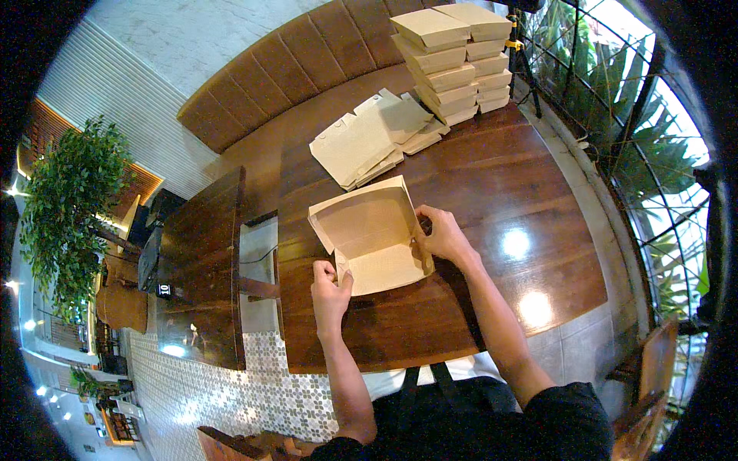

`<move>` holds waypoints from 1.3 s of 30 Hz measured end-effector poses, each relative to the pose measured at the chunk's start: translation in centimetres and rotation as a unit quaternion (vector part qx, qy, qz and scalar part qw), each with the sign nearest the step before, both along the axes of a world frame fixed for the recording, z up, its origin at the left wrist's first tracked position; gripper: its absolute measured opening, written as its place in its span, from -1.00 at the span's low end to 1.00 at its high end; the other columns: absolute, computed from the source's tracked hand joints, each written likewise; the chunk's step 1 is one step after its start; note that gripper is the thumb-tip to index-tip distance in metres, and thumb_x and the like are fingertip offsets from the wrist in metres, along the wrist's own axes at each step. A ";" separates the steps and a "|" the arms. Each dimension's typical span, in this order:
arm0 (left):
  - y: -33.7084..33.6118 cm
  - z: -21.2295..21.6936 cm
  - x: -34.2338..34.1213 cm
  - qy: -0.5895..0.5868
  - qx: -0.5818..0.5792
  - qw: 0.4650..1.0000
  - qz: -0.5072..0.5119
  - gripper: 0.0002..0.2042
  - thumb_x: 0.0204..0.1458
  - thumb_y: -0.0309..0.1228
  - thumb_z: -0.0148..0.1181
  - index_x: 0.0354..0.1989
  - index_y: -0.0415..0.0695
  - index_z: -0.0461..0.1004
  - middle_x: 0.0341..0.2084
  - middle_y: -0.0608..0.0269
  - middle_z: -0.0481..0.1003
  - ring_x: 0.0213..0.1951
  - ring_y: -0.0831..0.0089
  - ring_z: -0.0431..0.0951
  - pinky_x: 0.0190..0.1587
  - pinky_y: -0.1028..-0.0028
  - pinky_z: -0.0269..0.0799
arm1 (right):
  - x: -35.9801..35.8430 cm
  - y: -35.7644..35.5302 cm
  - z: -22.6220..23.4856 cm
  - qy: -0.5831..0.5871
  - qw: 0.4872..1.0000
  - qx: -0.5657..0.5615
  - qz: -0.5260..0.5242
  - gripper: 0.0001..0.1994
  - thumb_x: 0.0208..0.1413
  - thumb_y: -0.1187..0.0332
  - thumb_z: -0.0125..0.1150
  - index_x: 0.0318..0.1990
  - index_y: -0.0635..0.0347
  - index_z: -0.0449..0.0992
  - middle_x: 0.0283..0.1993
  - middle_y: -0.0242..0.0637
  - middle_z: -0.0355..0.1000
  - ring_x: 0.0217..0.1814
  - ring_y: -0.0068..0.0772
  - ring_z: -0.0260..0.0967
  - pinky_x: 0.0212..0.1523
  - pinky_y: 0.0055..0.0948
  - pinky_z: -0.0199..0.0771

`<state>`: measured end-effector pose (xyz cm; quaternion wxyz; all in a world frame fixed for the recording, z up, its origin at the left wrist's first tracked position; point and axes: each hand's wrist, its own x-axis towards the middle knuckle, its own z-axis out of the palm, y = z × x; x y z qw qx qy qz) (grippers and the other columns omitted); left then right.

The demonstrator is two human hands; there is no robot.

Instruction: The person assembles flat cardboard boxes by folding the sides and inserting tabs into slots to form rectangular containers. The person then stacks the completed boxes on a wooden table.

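A brown cardboard takeaway box (377, 265) stands before me on the dark wooden table, its lid raised and leaning away from me. The inside looks bare. At the near left corner, my left hand (332, 290) is closed on the box wall, thumb inside and fingers curled outside. My right hand (444, 234) pinches the right side where lid and base meet. Just beyond the box lies a loose pile of flat, unfolded box blanks (361, 142). Behind that pile, folded boxes (450, 65) are stacked in two tall columns.
The wooden table (523, 192) extends to my right. A second wooden table (204, 269) stands left across a gap. A brown padded bench (307, 61) runs along the far side. Metal grating (615, 100) with plants lies at right, and a wooden chair (649, 384) at lower right.
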<state>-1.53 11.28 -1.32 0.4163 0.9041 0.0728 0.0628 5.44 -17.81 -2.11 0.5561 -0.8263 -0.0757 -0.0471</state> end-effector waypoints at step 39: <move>1.6 -4.5 3.7 -0.121 -0.393 0.903 -0.124 -0.39 0.42 0.02 -0.09 0.43 -0.21 0.39 0.37 0.13 0.18 0.48 0.28 0.13 0.51 0.22 0.04 | 2.0 -1.1 -1.6 0.081 0.954 0.266 0.111 -0.61 0.32 0.46 0.06 0.26 0.24 0.55 0.20 -0.17 0.59 0.27 -0.35 0.49 0.34 -0.34 0.41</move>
